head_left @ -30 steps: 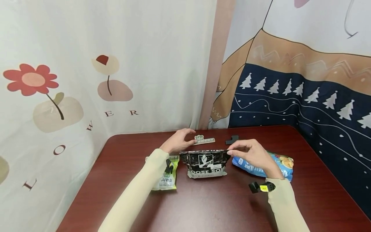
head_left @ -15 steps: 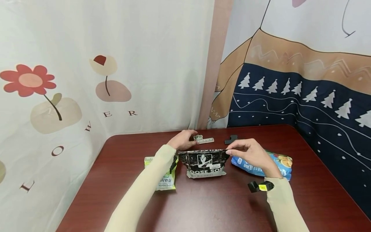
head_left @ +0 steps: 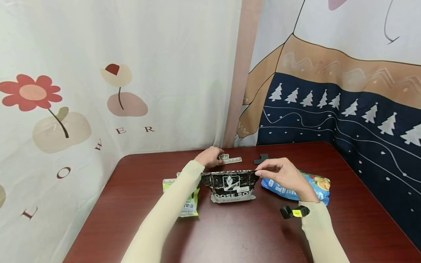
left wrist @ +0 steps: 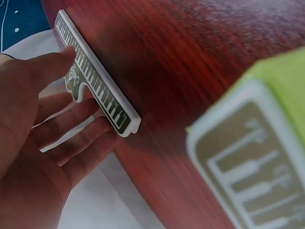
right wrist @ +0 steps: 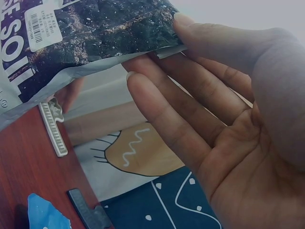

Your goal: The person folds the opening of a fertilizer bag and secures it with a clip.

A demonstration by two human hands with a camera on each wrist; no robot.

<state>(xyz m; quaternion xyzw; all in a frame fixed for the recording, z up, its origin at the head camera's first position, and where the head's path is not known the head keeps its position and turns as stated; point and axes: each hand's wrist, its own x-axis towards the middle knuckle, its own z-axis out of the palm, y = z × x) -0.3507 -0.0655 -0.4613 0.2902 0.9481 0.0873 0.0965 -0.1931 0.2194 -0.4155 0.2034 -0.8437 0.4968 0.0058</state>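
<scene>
The black soil bag (head_left: 231, 184) stands upright mid-table, its top edge folded flat. My right hand (head_left: 287, 177) pinches the bag's top right corner between thumb and fingers; in the right wrist view the thumb presses on the printed face of the soil bag (right wrist: 109, 33). At the back, my left hand (head_left: 208, 157) reaches a white-edged bag clip (head_left: 232, 160) with a piano-key pattern, lying on the table. In the left wrist view, the thumb overlaps the patterned face of the clip (left wrist: 97, 83), while the loosely spread fingers lie at its handle side.
A green bag (head_left: 190, 207) with a similar piano-key clip (head_left: 169, 180) at its top lies left, partly behind the left sleeve. On the right, a blue bag (head_left: 318, 190) lies beside the right wrist. A black clip (head_left: 261, 159) rests near the back edge of the table (head_left: 236, 230).
My left hand has moved right and back, from above the table down to the piano-key clip. The right hand keeps its pinch on the soil bag's corner.
</scene>
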